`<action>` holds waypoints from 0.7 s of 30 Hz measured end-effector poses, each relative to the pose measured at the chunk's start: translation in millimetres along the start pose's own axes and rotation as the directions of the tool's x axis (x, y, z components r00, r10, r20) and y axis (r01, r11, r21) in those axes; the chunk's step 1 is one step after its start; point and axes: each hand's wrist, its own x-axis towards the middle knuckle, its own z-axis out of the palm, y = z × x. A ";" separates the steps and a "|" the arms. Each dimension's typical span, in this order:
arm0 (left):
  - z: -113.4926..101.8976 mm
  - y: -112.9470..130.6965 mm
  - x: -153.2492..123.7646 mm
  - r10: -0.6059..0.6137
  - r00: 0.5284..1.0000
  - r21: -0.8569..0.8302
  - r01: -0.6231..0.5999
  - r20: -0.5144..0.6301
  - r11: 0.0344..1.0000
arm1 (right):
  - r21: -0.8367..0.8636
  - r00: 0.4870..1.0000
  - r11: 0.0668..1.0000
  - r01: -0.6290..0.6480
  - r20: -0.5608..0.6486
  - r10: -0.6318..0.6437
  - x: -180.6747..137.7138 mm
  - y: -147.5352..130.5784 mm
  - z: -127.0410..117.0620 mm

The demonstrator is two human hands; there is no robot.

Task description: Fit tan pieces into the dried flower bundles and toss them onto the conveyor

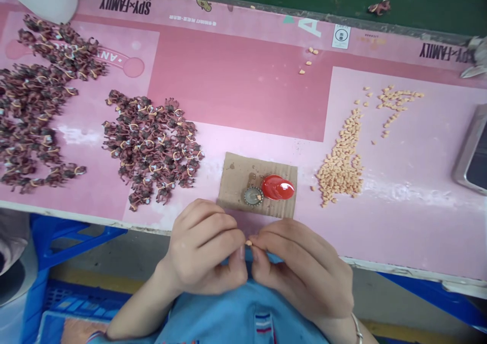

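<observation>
While the right hand [304, 263] pinches a small tan piece [248, 243] on the near side of the cardboard [236, 179], the left hand [207, 250] curls beside it, holding what I cannot tell.

Two hands [207, 247] [308, 265], one cardboard [234, 184], one bottle cap [250, 197]; figurines [158, 143], bits [340, 176]: seemingly dozens each.

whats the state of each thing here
Left hand, fingers curled
Right hand, fingers curled
Small tan piece, between the two hands
Cardboard, flat, stained
Crown cap, hollow side up
Glossy red object, on cardboard
Brown figurines, loosely clustered
Tan pieces, loosely piled
Phone-like device, partly cut off
</observation>
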 end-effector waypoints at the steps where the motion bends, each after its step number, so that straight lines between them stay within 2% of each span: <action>1: -1.3 -1.1 -0.3 -0.002 1.000 0.012 0.002 -0.003 1.000 | -0.028 1.000 0.999 0.015 -0.010 -0.016 -0.1 0.2 -1.0; 6: -17.1 -19.2 -4.8 0.004 0.991 0.110 0.011 -0.137 0.994 | -0.155 0.987 0.988 -0.022 -0.158 -0.003 -4.6 10.6 -13.5; 9: -30.9 -37.3 -9.8 -0.028 0.992 0.319 0.067 -0.125 0.945 | -0.254 0.979 0.966 -0.039 -0.205 -0.015 -8.6 23.4 -23.2; 11: -37.3 -48.1 -12.7 -0.079 0.994 0.479 0.107 -0.079 0.871 | -0.313 0.981 0.949 -0.034 -0.194 -0.029 -8.6 30.7 -27.4; 13: -39.7 -55.3 -14.6 -0.123 0.991 0.556 0.128 -0.047 0.821 | -0.361 0.986 0.932 -0.011 -0.156 -0.049 -5.9 35.0 -29.4; 16: -38.6 -58.9 -14.5 -0.159 0.987 0.555 0.140 -0.014 0.820 | -0.415 0.991 0.909 0.046 -0.096 -0.093 0.6 37.1 -30.3; 21: -42.2 -58.3 -7.3 -0.139 0.989 0.540 0.088 0.053 0.837 | -0.498 0.991 0.860 0.108 -0.018 -0.135 7.4 39.2 -32.4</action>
